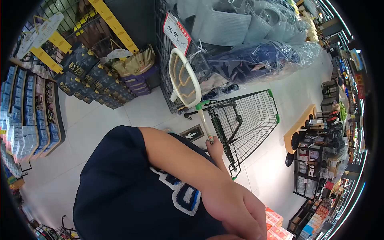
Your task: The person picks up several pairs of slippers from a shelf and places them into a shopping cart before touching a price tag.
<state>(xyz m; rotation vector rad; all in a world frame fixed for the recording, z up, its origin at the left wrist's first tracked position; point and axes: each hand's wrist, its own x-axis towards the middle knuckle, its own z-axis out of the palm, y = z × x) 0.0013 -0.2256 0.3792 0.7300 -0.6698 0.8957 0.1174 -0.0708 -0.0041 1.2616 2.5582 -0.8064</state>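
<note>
My right hand is closed around the lower handle of a white electric mosquito swatter. Its oval frame and grey mesh point away from me, beside a wire display rack. My left arm crosses my chest from the dark navy sleeve toward the lower right. At the bottom edge my left hand's fingers cannot be made out. A black wire shopping cart with green corners stands just beyond my right hand. A price sign reading 39.90 hangs above the swatter's head.
Plastic-wrapped goods bulge from the wire rack at the top. Stacked dark packages stand at upper left, near shelves of blue packs. Displays with pans line the right. A floor sign with an arrow lies on pale tiles.
</note>
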